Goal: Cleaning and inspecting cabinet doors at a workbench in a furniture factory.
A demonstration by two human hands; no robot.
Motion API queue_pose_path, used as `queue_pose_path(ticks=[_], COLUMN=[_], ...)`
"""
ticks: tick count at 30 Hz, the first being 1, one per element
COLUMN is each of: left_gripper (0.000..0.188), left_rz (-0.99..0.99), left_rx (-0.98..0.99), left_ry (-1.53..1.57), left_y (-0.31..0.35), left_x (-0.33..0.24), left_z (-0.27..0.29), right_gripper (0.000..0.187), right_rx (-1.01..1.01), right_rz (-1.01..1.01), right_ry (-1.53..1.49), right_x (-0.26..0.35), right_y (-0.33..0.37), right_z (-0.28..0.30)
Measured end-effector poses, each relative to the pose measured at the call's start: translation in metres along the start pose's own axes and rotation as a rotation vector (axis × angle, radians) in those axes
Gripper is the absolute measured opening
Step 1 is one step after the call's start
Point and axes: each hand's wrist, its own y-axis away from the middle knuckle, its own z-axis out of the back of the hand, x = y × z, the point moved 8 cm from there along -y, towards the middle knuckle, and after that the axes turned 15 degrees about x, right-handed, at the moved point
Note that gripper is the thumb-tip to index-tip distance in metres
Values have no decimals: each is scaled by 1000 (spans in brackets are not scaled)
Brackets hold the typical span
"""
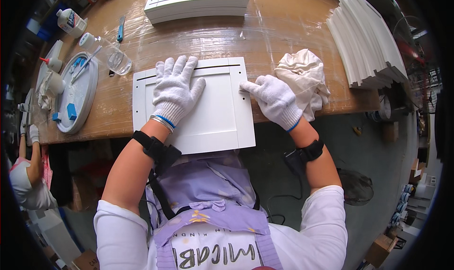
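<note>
A white framed panel (215, 104) with a dark slot along its far side and small holes lies at the table's front edge, its near part overhanging toward my lap. My left hand (175, 88), in a white knit glove, rests flat on its left part, fingers spread. At the panel's right edge, my gloved right hand (274, 97) is closed, its index finger and thumb reaching the rim beside a hole. A small greyish bit shows at these fingertips; what it is cannot be made out. A crumpled cream cloth (302, 76) lies just right of that hand.
A stack of white panels (196, 12) stands at the far side; leaning white boards (366, 43) fill the right. Leftward are a clear bottle (106, 52), a blue-handled knife (121, 30), a white bottle (71, 23) and a round lid-like tray (90, 97) with blue blocks. Another person's gloved hand (34, 133) shows far left.
</note>
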Motion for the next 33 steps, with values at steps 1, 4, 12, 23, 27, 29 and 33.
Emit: queue_pose_path(ticks=[1,4,12,23,27,29,33], left_gripper=[59,60,58,59,59,59,60], left_rz=[-4,-21,-24,-10,6,12,15], left_rx=[0,-11,1,7,14,15,40], left_ry=[4,21,67,19,22,24,28], left_y=[0,0,1,-3,0,0,-1], left_x=[-1,-5,-1,-2,-1,-1,-3], left_z=[0,1,4,0,1,1,2], right_gripper=[30,30,39,39,42,42,41], right_rx=[-63,-129,92,167,241,270,170], right_rz=[-15,-48,125,58,115,148,72], right_ry=[37,22,67,139,170,130,143], right_x=[-12,-40,21,75,85,86,80], right_y=[-11,-45,3,76,79,78,70], right_z=[0,2,-6,-15,-19,-16,-15])
